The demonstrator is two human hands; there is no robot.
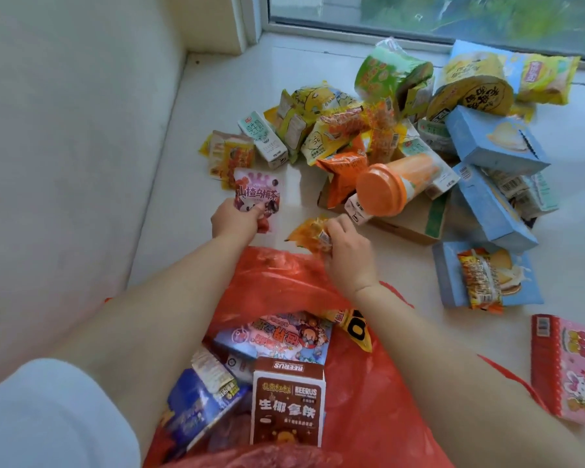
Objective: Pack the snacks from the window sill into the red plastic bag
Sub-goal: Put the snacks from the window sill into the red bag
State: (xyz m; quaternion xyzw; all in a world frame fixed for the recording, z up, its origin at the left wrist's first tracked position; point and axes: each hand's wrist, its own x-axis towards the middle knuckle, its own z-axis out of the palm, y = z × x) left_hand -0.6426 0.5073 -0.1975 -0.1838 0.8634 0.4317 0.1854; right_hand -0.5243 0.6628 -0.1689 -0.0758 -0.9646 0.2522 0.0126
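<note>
Above the red bag [284, 285] (already holding boxes), the left hand [233, 222] grips a pink packet [258, 194]. The right hand [347, 246] pinches a small yellow packet [309, 233].

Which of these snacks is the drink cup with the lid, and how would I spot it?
Start at the snack pile under the window. On its near edge an orange cup lies on its side, round lid facing you. It is the only smooth cylinder among packets and boxes.
</note>
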